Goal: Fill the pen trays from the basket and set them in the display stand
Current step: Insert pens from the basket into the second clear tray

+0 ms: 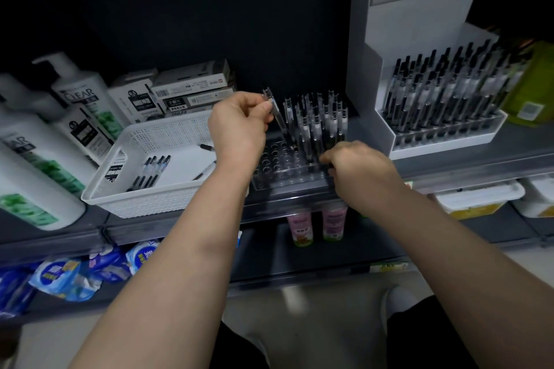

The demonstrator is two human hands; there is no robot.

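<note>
Pen tray point(287, 168): clear, drilled with rows of holes, on the grey shelf point(449, 165) between basket and display stand. Its rear right holes hold upright pens point(317, 123), too crowded and blurred to count; the front and left holes are empty.
Left hand point(239, 126): thumb and fingers pinch one held pen point(277, 117), tilted, tip at a tray hole.
Right hand point(359, 171): fingers curled at the tray's front right corner; whether round the tray or a pen, cannot tell.
Basket point(168, 132): white, perforated; six loose pens point(153, 169), four side by side, plus one printed pack point(114, 172).
Display stand point(419, 27): white; one full tray of black-capped pens point(443, 93).
Far left: shampoo bottles point(81, 90), at least three, blurred, partly cut off.
Behind the basket: stacked boxes point(192, 84).
</note>
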